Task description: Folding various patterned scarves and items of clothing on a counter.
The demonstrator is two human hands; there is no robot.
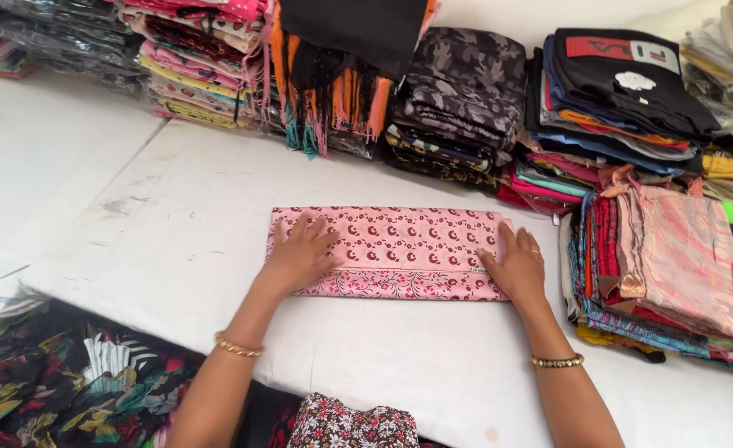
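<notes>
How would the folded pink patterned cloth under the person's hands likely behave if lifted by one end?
The pink cloth lies flat in thin folded layers, so it would probably droop and unfold. It looks light. With the left hand and right hand pressing flat, it seems soft, not stiff.

White padded work surface (176, 216), scuffed grey in spots. Stacks of folded clothes (466, 99) line its far edge; dark floral fabric (76, 373) lies lower left. Even light.

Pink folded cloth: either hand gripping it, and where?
Neither grips it. Left hand and right hand lie flat, palms down, on the two ends of the pink folded cloth.
</notes>
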